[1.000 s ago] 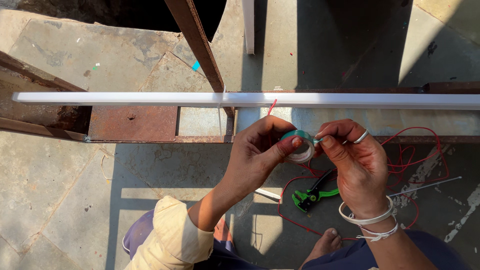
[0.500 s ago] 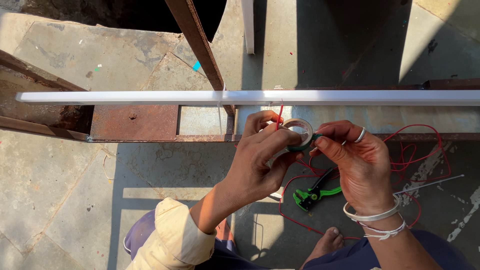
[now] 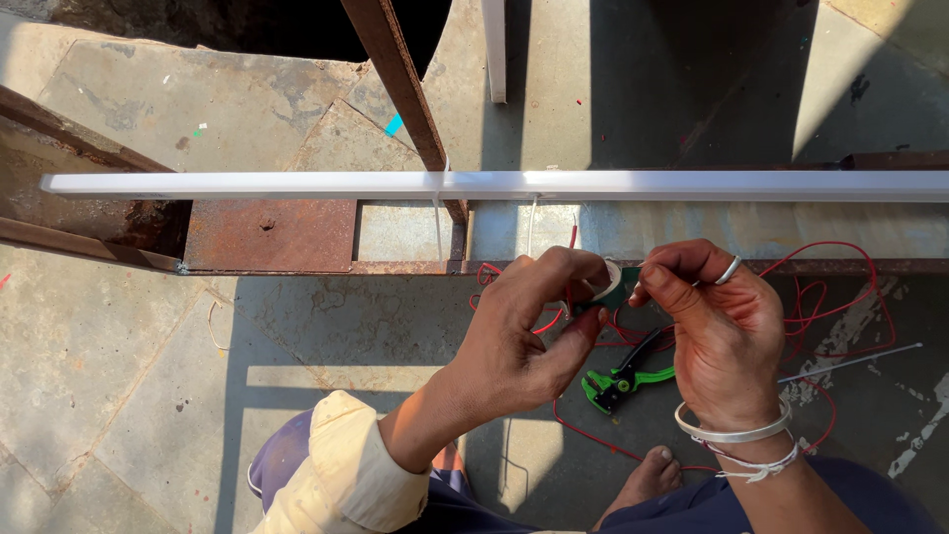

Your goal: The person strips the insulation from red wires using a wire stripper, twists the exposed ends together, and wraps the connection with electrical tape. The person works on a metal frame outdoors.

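Below the white strip (image 3: 494, 185), left hand (image 3: 519, 331) grips a tape roll (image 3: 605, 282); right hand (image 3: 717, 331) pinches its end, red wire (image 3: 830, 297) unwrapped.

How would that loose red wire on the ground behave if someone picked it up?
The red wire would probably flop and dangle, since it lies in loose curling loops. It looks thin, so likely light. Its loops overlap near the green pliers, so it may well tangle or drag them along.
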